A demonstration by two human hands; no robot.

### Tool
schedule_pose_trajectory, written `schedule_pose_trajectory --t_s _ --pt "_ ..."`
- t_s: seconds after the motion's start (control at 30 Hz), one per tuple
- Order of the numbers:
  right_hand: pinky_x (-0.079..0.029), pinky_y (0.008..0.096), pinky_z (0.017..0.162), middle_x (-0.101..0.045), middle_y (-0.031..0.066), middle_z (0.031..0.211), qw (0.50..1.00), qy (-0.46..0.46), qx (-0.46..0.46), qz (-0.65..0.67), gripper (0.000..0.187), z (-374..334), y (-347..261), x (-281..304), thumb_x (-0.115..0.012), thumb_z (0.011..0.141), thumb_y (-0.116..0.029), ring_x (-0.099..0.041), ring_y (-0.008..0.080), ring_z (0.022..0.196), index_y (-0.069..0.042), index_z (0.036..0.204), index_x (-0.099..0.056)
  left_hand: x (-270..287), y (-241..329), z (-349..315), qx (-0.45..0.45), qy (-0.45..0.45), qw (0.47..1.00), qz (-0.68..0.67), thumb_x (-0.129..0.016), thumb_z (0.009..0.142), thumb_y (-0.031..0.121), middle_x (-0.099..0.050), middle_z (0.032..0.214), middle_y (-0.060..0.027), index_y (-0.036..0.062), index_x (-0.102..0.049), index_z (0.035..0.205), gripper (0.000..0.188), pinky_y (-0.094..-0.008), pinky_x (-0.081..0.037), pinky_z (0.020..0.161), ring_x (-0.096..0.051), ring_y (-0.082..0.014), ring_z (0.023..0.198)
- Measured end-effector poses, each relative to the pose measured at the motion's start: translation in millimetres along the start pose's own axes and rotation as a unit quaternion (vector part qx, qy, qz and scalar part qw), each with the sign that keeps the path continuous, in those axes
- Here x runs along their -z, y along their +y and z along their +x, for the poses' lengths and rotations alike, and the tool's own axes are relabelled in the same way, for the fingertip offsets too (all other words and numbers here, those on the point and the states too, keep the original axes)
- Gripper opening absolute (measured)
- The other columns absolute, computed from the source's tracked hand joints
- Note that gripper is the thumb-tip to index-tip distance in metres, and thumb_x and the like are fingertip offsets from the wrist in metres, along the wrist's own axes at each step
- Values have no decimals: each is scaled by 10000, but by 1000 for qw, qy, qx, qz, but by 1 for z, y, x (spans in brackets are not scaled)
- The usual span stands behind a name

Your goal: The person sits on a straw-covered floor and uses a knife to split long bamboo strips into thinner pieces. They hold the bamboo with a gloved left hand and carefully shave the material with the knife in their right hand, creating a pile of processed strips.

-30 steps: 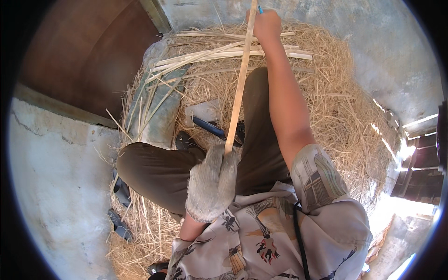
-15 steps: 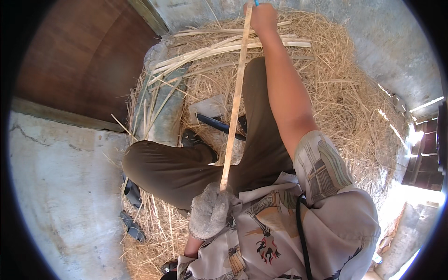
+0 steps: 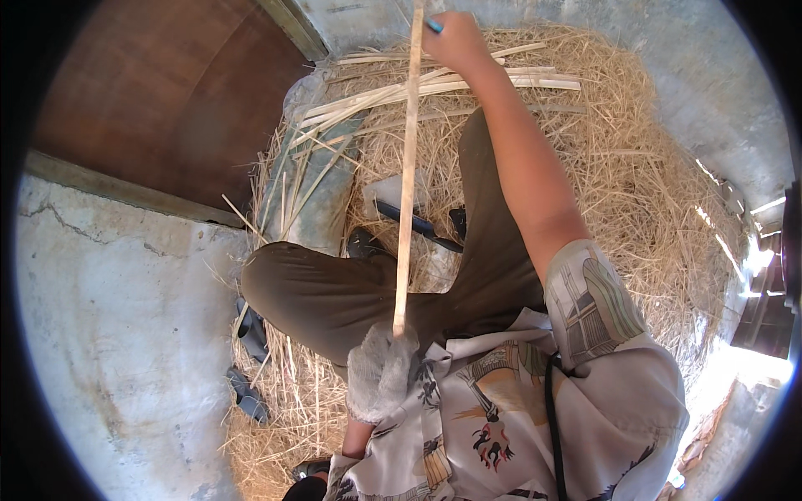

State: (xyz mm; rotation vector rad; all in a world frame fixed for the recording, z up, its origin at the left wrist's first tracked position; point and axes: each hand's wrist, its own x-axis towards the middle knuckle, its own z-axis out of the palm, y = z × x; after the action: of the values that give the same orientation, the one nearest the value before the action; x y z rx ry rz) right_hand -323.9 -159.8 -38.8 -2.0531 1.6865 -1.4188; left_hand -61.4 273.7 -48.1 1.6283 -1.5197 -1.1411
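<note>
A long, narrow pale strip, seemingly bamboo or wood point(image 3: 408, 167), runs upright through the middle of the picture past the top edge. Its near end is gripped by my left hand point(image 3: 380, 376), which wears a worn greyish glove and rests close to my shirt. My bare right hand point(image 3: 455, 42) is stretched far ahead, closed in a fist beside the strip's far part. A small blue thing point(image 3: 433, 25) pokes out of that fist toward the strip; the rest of it is hidden, so its kind cannot be told.
Straw-like shavings point(image 3: 610, 184) cover the floor around my crossed legs. Several pale strips point(image 3: 518, 81) lie ahead. A dark, long-handled tool point(image 3: 418, 225) lies between my legs. Dark sandals point(image 3: 249, 397) sit at left by the wall point(image 3: 125, 317); a brown panel point(image 3: 167, 108) stands far left.
The strip's far end has swung left, and my right hand has moved a little left too. More of the blue thing shows now. The whole view has shifted slightly.
</note>
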Motion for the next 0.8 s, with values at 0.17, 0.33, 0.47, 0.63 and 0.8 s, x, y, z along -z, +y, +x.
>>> schedule_pose_trajectory --t_s 0.17,0.33,0.47,0.63,0.8 --pt "-528 533 741 -711 296 876 980 75 -162 -87 486 21 44 16 -705 877 -434 -691 479 908 49 903 -744 -3 11 -6 -202 -31 954 220 -679 964 375 -609 642 -114 68 -677 993 309 -404 -472 525 -631 -307 612" --pt "-560 498 755 -716 245 832 987 12 -147 -62 473 7 29 10 -669 881 -476 -696 432 816 -13 877 -768 4 11 10 -254 -55 924 281 -734 791 98 -619 827 -138 55 -625 1050 284 -415 -461 475 -611 -307 635" --pt "-569 493 733 -714 197 762 996 -45 -72 -14 455 -6 -12 -9 -671 863 -485 -701 405 748 -43 852 -778 0 26 42 11 15 991 -130 -674 940 166 -559 678 -35 30 -611 1020 171 -289 -342 392 -482 -125 476" --pt "-571 480 720 -710 174 727 992 -112 50 19 404 -25 -53 -27 -683 861 -447 -703 384 741 -57 873 -789 15 82 116 29 20 972 -234 -616 1033 310 -473 573 25 35 -613 1021 276 -241 -312 368 -405 -67 408" --pt "-528 416 628 -665 116 670 983 -91 109 116 340 -37 -76 -39 -676 925 -365 -643 278 622 -42 966 -776 19 87 182 23 -46 898 -437 -556 1059 274 -411 555 46 -35 -614 1102 317 -261 -314 355 -375 -77 369"
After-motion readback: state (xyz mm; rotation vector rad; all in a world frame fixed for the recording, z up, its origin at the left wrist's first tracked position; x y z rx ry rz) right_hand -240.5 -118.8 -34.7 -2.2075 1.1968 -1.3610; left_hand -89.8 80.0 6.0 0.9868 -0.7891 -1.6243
